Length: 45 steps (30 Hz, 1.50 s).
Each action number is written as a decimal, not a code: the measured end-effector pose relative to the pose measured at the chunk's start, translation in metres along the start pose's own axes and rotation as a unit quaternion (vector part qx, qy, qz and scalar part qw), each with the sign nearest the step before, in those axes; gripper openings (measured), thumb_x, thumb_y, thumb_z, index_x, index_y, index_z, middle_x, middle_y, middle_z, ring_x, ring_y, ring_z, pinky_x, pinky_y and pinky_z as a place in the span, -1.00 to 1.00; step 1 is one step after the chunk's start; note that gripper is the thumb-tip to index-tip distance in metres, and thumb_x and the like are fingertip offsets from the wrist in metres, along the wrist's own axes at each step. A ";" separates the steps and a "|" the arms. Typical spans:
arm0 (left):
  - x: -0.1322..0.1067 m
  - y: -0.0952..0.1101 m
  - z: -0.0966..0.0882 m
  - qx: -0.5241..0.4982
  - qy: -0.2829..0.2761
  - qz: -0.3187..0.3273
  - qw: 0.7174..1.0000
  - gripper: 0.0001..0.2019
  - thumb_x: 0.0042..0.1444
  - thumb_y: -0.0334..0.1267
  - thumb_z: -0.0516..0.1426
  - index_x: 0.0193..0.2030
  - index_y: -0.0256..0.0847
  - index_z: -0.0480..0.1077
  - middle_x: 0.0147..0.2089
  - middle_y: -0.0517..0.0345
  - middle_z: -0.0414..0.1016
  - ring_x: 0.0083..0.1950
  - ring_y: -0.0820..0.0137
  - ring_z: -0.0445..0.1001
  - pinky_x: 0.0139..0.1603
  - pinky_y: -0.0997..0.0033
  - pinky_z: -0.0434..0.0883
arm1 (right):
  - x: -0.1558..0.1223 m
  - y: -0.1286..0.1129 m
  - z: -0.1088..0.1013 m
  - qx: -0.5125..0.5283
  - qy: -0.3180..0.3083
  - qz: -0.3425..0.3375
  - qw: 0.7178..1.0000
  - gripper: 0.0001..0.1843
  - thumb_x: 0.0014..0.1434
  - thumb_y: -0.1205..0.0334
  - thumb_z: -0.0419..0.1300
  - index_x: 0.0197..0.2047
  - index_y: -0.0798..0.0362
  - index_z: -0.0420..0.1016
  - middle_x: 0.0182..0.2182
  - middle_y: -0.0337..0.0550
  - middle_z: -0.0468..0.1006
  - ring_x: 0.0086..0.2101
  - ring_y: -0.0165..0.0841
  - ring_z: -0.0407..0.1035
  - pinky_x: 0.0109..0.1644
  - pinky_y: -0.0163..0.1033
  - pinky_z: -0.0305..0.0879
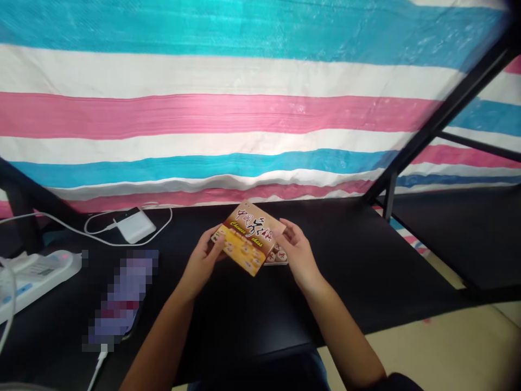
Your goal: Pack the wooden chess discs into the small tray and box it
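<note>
A tan and yellow Chinese chess box lid [248,231], printed with "Chinese chess", is tilted at an angle in front of me. My left hand [205,254] pinches its left corner, thumb on the printed face. At the right corner, my right hand [299,252] is closed on the lid, thumb on the front and fingers partly hidden behind. Below the lid's right edge, round chess pieces [278,255] with dark red characters show in a box [277,264]. The lid hides most of that box.
On the left of the black table [350,277] lie a pixelated phone [124,298] on a white cable, a white power strip [38,277] and a white adapter [136,225]. Black metal bars [443,117] stand before a striped plastic sheet [228,114].
</note>
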<state>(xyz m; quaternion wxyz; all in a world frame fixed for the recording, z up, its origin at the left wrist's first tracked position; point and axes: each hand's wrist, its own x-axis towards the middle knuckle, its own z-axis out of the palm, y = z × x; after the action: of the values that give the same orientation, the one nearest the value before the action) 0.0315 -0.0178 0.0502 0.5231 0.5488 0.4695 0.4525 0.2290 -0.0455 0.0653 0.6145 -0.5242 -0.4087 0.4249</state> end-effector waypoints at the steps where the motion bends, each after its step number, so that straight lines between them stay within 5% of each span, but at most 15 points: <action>1: 0.004 -0.005 0.008 0.014 0.000 0.002 1.000 -0.51 0.11 0.00 0.02 0.11 -0.22 0.11 0.00 0.00 0.35 0.00 0.22 0.39 -0.09 0.16 0.45 | 0.003 0.001 0.001 -0.019 0.012 -0.024 0.999 -0.32 0.02 0.04 0.18 0.17 0.07 0.12 -0.09 0.01 0.47 -0.13 -0.23 0.40 -0.10 -0.11 0.36; 5: 0.014 -0.031 0.030 0.170 -0.020 0.089 0.981 -0.66 0.15 -0.08 -0.02 -0.02 -0.25 0.13 0.11 -0.11 0.19 0.13 0.22 0.27 0.12 0.10 0.26 | 0.026 0.014 0.000 -0.184 0.043 -0.064 0.980 -0.21 0.08 0.06 0.10 0.29 0.13 -0.13 0.04 0.11 0.37 -0.01 -0.15 0.32 0.01 0.00 0.27; 9: 0.016 -0.052 0.034 0.322 -0.028 0.126 0.938 -0.76 0.10 -0.11 0.03 -0.23 -0.22 0.11 0.14 -0.17 0.04 0.25 0.15 0.06 0.21 0.01 0.09 | 0.056 0.045 -0.009 -0.355 0.017 -0.055 0.933 -0.36 0.12 0.14 0.02 0.22 0.25 0.06 0.14 0.22 0.22 0.17 -0.02 0.03 0.17 0.17 -0.02; 12: 0.017 -0.054 0.032 0.373 -0.035 0.141 0.917 -0.70 0.10 -0.12 0.04 -0.13 -0.24 0.09 0.14 -0.18 -0.01 0.27 0.14 0.00 0.22 -0.01 0.06 | 0.060 0.066 -0.016 -0.431 -0.011 -0.047 0.901 -0.41 0.13 0.18 -0.02 0.20 0.27 0.11 0.18 0.23 0.14 0.22 0.01 -0.15 0.19 0.25 -0.19; 16: 0.025 -0.049 0.038 0.386 -0.101 0.181 0.899 -0.50 0.15 -0.16 -0.01 0.17 -0.25 -0.09 0.28 -0.20 -0.19 0.34 0.20 -0.18 0.27 0.05 -0.04 | 0.045 0.074 -0.025 -0.472 -0.057 -0.092 0.875 -0.41 0.20 0.18 -0.12 0.26 0.23 -0.02 0.26 0.15 -0.03 0.25 -0.10 -0.27 0.22 0.16 -0.18; 20: 0.033 -0.055 0.051 0.417 -0.170 0.176 0.875 -0.55 0.19 -0.20 -0.09 0.22 -0.18 -0.02 0.32 -0.11 -0.08 0.36 0.17 -0.23 0.28 -0.06 -0.21 | 0.030 0.075 -0.027 -0.493 -0.107 -0.149 0.851 -0.47 0.24 0.22 -0.19 0.27 0.11 -0.01 0.27 0.01 -0.03 0.26 -0.22 -0.25 0.24 0.09 -0.18; 23: 0.036 -0.058 0.052 0.420 -0.175 0.171 0.874 -0.52 0.21 -0.18 -0.12 0.26 -0.15 -0.07 0.35 -0.07 -0.11 0.37 0.19 -0.25 0.28 -0.08 -0.26 | 0.026 0.072 -0.029 -0.471 -0.099 -0.150 0.863 -0.49 0.24 0.19 -0.17 0.25 0.09 0.04 0.25 0.03 0.04 0.24 -0.22 -0.17 0.22 0.09 -0.13; 26: 0.031 -0.049 0.037 0.403 -0.127 0.170 0.890 -0.52 0.22 -0.17 -0.15 0.26 -0.16 -0.12 0.35 -0.07 -0.15 0.37 0.20 -0.23 0.29 -0.05 -0.20 | 0.021 0.063 -0.042 -0.414 0.004 -0.139 0.900 -0.54 0.20 0.13 -0.10 0.14 0.10 0.19 0.11 0.09 0.27 0.11 -0.20 0.12 0.10 0.02 0.11; 29: 0.016 -0.039 0.007 0.393 -0.014 0.157 0.906 -0.67 0.20 -0.14 -0.11 0.08 -0.17 0.13 0.14 -0.04 0.21 0.21 0.24 0.14 0.20 0.10 0.09 | 0.015 0.057 -0.062 -0.373 0.143 -0.107 0.910 -0.68 0.18 0.09 -0.05 -0.10 0.08 0.35 -0.21 -0.01 0.45 -0.22 -0.27 0.32 -0.14 -0.14 0.25; 31: 0.004 -0.039 -0.014 0.402 0.002 0.116 0.908 -0.77 0.20 -0.12 -0.12 -0.14 -0.16 0.24 -0.12 0.05 0.35 -0.05 0.28 0.33 0.01 0.21 0.27 | 0.013 0.059 -0.074 -0.349 0.173 -0.064 0.919 -0.70 0.18 0.06 -0.06 -0.25 0.07 0.37 -0.40 -0.13 0.44 -0.42 -0.35 0.30 -0.30 -0.23 0.23; 36: -0.009 -0.052 -0.039 0.398 -0.056 0.050 0.914 -0.78 0.18 -0.09 -0.09 -0.29 -0.15 0.26 -0.33 0.16 0.34 -0.28 0.33 0.33 -0.20 0.30 0.32 | 0.012 0.072 -0.078 -0.389 0.117 0.029 0.913 -0.59 0.20 -0.03 -0.13 -0.38 0.04 0.41 -0.60 -0.26 0.38 -0.55 -0.39 0.27 -0.44 -0.30 0.13; 41: -0.006 -0.058 -0.034 0.410 -0.082 0.076 0.905 -0.79 0.17 -0.10 -0.07 -0.32 -0.16 0.26 -0.37 0.15 0.33 -0.30 0.31 0.31 -0.24 0.29 0.31 | 0.013 0.072 -0.062 -0.445 0.064 -0.042 0.892 -0.51 0.24 0.00 -0.22 -0.20 0.04 0.47 -0.36 -0.13 0.47 -0.30 -0.31 0.33 -0.24 -0.24 0.20; 45: -0.007 -0.057 -0.032 0.412 -0.080 0.094 0.903 -0.80 0.17 -0.12 -0.08 -0.33 -0.17 0.25 -0.35 0.13 0.33 -0.30 0.31 0.29 -0.23 0.27 0.30 | 0.014 0.071 -0.053 -0.458 0.009 -0.068 0.886 -0.48 0.26 0.01 -0.24 -0.22 0.03 0.50 -0.38 -0.14 0.43 -0.32 -0.32 0.30 -0.20 -0.23 0.21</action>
<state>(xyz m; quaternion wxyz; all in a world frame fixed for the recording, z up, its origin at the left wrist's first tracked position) -0.0035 -0.0196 -0.0051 0.2411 0.7916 0.5166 0.2200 0.2770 -0.0414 -0.0100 0.3369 -0.7219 -0.5872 0.1432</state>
